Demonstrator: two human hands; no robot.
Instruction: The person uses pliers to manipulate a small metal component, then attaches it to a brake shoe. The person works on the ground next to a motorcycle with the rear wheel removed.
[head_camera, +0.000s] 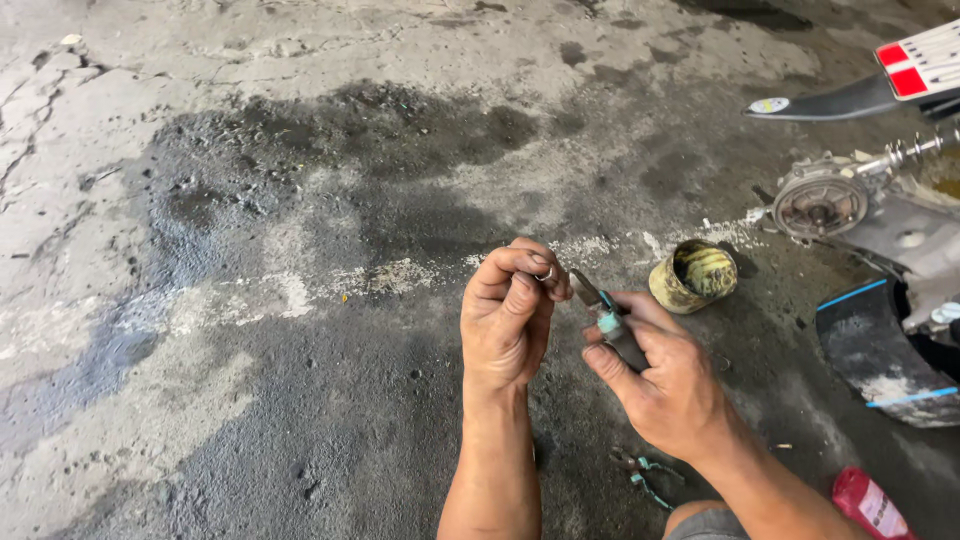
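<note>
Two hands — left hand (505, 320) pinching small ring (542, 274), right hand (655, 375) holding pliers (610, 322).

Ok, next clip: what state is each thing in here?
left hand: closed, pinching a small metal ring
right hand: gripping pliers, tips toward the ring
tin can: open, tipped over on the floor
second pliers: lying on the floor
red bottle: lying down

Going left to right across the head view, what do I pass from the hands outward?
Left hand pinching a small metal ring → right hand holding pliers → dirty yellowish cup → round engine cover → black fender with blue edge.
</note>
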